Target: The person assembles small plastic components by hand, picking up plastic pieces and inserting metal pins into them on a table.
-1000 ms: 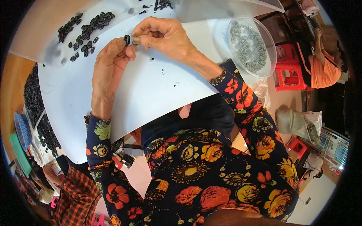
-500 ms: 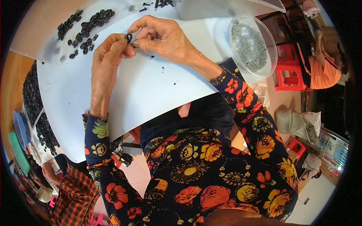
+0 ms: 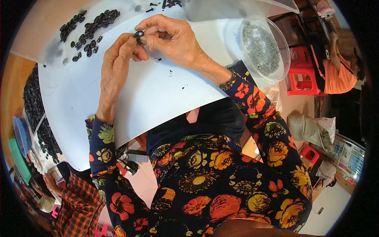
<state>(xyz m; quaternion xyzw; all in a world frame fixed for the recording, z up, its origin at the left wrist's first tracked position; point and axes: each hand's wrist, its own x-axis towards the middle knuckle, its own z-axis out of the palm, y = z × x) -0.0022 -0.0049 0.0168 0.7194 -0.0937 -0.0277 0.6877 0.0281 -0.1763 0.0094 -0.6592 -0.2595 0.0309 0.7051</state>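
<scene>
Between my two hands, over the white tabletop (image 3: 158,91), is a small black rounded part (image 3: 138,35) with a pale spot or hole in its face. My left hand (image 3: 122,53) pinches it from the left between thumb and fingertips. The thumb and fingers of my right hand (image 3: 169,37) close on its right side. Whether the right fingers also hold a smaller piece is hidden. Similar small black parts (image 3: 102,21) lie in loose clusters beyond my left hand. Several black screw-like pieces (image 3: 170,4) rest at the far edge.
A clear round tub (image 3: 286,59) of small silvery metal pieces stands on the right. Black parts are heaped (image 3: 35,106) at the far left, near a blue basket (image 3: 21,136). Red stools (image 3: 303,75) and people (image 3: 341,75) are beyond the table; one in a checked shirt (image 3: 81,201) sits lower left.
My left hand has shifted slightly right, and the black part has turned so its face shows more. My right fingers have moved in against it.
</scene>
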